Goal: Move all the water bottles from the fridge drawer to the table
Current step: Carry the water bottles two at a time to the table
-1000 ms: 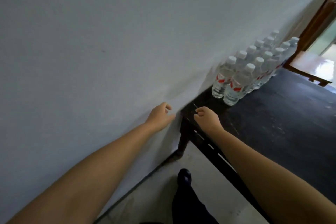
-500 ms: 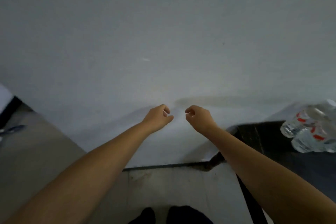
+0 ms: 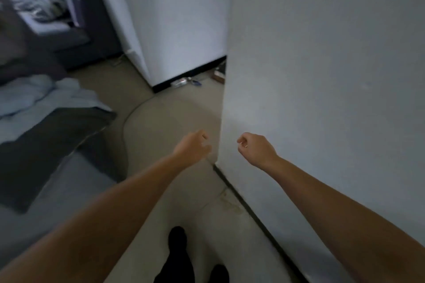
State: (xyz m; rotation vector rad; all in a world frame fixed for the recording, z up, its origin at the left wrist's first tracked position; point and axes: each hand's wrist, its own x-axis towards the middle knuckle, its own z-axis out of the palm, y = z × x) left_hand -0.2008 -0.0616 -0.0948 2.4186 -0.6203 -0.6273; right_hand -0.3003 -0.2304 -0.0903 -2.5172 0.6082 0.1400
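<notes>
A big white wall corner point(image 3: 322, 76) stands just ahead. Two bare hands, left hand point(image 3: 192, 148) and right hand point(image 3: 255, 148), hang loosely curled, holding nothing.

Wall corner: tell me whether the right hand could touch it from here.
Probably yes: the right hand hangs empty in front of the wall corner with nothing between them, though the gap is hard to judge.

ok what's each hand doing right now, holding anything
left hand: empty, fingers loosely curled, so open.
right hand: empty, fingers loosely curled, so open.
</notes>
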